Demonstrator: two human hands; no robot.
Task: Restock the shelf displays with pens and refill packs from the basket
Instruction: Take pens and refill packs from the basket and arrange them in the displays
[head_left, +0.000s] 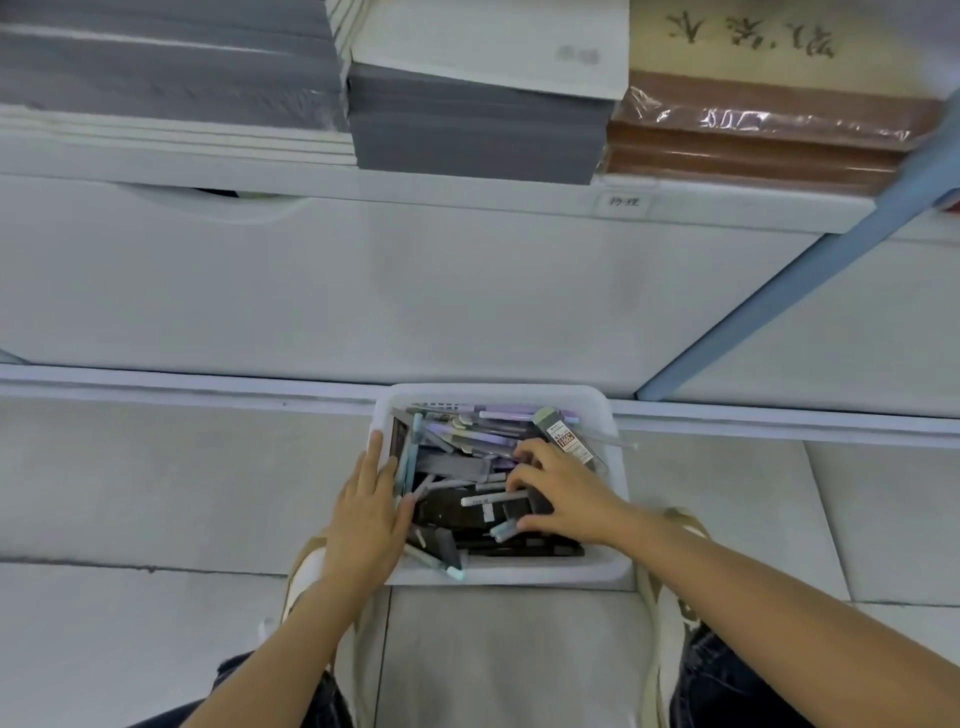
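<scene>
Two hands reach one white basket (498, 574) on the floor. Our left hand (366, 514) lies flat on its left rim. Our right hand (563, 496) curls over pens (488, 500) and dark refill packs (441, 514); we cannot tell whether it grips any. One red-labelled tube (566, 439) has unreadable print. Beyond, one shelf tag (623, 201) reads "物理" under three book stacks (478, 135).

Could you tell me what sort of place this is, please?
Probably a stationery shop aisle: stacked notebooks on a labelled shelf, and a basket of pens and refill packs on the tiled floor.
</scene>
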